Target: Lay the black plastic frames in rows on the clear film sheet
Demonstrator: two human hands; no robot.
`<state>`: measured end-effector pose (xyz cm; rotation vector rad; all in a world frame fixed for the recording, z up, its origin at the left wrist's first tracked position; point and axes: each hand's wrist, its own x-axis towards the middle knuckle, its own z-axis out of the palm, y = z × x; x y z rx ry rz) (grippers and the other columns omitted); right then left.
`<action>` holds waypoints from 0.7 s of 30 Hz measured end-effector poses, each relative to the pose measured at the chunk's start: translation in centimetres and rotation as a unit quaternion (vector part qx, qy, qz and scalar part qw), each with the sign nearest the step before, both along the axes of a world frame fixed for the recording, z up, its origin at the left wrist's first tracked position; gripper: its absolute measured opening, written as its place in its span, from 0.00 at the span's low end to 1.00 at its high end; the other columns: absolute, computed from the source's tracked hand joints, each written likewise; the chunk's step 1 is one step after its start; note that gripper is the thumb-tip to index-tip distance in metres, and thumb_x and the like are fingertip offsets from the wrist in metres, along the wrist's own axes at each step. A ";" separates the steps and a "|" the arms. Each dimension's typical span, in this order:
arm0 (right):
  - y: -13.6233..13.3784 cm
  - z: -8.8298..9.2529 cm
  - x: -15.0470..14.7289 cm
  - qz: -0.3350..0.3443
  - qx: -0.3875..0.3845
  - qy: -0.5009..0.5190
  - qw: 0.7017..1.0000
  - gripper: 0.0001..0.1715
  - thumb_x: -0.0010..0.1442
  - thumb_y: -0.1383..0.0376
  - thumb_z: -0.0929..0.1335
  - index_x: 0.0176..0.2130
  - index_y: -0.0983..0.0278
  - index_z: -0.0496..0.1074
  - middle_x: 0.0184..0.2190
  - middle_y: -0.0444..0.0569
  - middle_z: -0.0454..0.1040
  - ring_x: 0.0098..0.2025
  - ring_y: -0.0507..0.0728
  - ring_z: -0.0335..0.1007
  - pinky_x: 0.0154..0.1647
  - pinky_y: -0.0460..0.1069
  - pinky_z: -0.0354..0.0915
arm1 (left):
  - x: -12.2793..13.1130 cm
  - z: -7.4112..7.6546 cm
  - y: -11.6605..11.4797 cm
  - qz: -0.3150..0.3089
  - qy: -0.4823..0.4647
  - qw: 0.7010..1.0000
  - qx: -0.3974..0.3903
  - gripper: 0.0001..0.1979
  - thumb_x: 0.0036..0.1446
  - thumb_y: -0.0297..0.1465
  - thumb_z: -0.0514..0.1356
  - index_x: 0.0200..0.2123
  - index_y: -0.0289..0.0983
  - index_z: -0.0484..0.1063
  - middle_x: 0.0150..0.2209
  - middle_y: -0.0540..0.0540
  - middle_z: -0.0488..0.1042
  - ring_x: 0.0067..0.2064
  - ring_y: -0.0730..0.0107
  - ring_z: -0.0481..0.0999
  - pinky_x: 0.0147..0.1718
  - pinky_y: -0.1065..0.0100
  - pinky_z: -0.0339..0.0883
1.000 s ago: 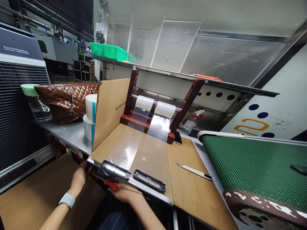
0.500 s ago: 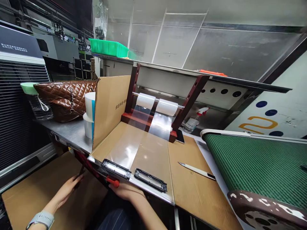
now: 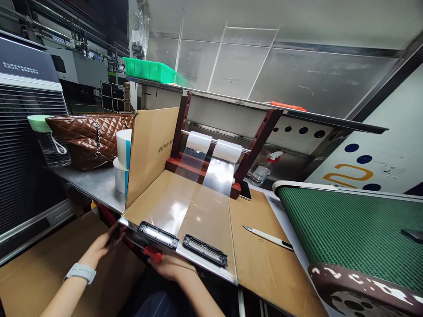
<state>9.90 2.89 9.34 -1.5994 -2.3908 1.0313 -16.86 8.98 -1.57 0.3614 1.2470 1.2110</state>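
Our left hand (image 3: 99,246) hangs open at seven o'clock; our right hand (image 3: 172,266) pinches the red knob (image 3: 153,254), which we judge could slip and shift the black frames (image 3: 180,241).

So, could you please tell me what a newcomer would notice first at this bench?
Probably the two film rolls on the red stand at the back, their clear film running forward over the cardboard to two black frames at the near edge. Below that edge, the right hand sits by a red knob and the left hand reaches toward the edge. On the right lies a green belt.
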 end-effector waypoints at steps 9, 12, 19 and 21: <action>0.2 -0.9 0.1 -0.056 0.044 0.017 0.997 0.19 0.59 0.55 0.67 0.49 0.54 0.74 0.47 0.49 0.78 0.50 0.65 0.73 0.53 0.60 0.66 | -3.8 -0.7 -8.0 -0.138 0.306 0.941 0.049 0.27 0.50 0.50 0.64 0.45 0.35 0.72 0.36 0.42 0.80 0.29 0.63 0.78 0.28 0.62 0.74; -0.1 -0.6 0.1 -0.074 0.065 0.014 0.995 0.19 0.59 0.58 0.68 0.50 0.56 0.73 0.48 0.50 0.77 0.53 0.67 0.71 0.57 0.63 0.63 | -4.4 1.3 -9.8 -0.170 0.432 0.877 0.125 0.26 0.40 0.51 0.68 0.41 0.43 0.77 0.42 0.43 0.81 0.45 0.49 0.78 0.45 0.57 0.72; -5.5 1.0 2.0 -0.019 0.187 0.043 0.981 0.42 0.52 0.64 0.74 0.62 0.68 0.59 0.58 0.64 0.67 0.59 0.71 0.65 0.60 0.63 0.63 | -1.0 7.3 -12.7 -0.258 0.582 0.731 0.243 0.23 0.47 0.52 0.63 0.49 0.62 0.73 0.47 0.53 0.79 0.50 0.53 0.77 0.51 0.59 0.69; -7.0 1.2 3.0 0.026 0.275 0.086 0.957 0.52 0.46 0.64 0.77 0.64 0.68 0.54 0.59 0.65 0.66 0.58 0.70 0.65 0.58 0.61 0.66 | 0.9 8.5 -13.0 -0.281 0.624 0.663 0.304 0.22 0.50 0.53 0.61 0.50 0.66 0.70 0.46 0.56 0.80 0.47 0.55 0.79 0.47 0.59 0.72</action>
